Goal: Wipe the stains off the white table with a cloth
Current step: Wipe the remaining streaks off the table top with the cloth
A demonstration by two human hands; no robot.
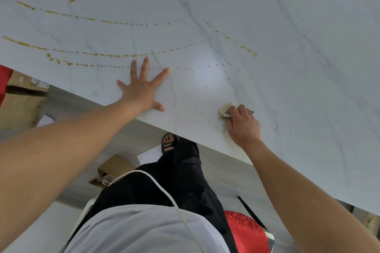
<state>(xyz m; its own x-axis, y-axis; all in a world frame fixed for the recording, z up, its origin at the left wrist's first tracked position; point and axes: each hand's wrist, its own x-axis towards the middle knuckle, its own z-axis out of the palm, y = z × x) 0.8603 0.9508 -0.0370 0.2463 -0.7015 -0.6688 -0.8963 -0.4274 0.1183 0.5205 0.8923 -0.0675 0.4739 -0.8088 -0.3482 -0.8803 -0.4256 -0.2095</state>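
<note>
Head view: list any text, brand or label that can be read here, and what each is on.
Sandal strap: white lettering, seen upside down; it seems to read "OUGENSI", not certain.
Cardboard boxes at left: white labels with print too small and blurred to read.
Table, cloth, left hand, right hand: no text.

- Both forearms are bare, with no sleeves in view down to the left hand (141,92) and right hand (243,125).
- A pale grey top (141,230) covers the torso.
- Loose black trousers (181,181) hang over the legs.
- A black open-toed sandal (169,142) carries white lettering on its strap (too small to read).
- A thin white cable (164,189) curves across the clothing.
</note>
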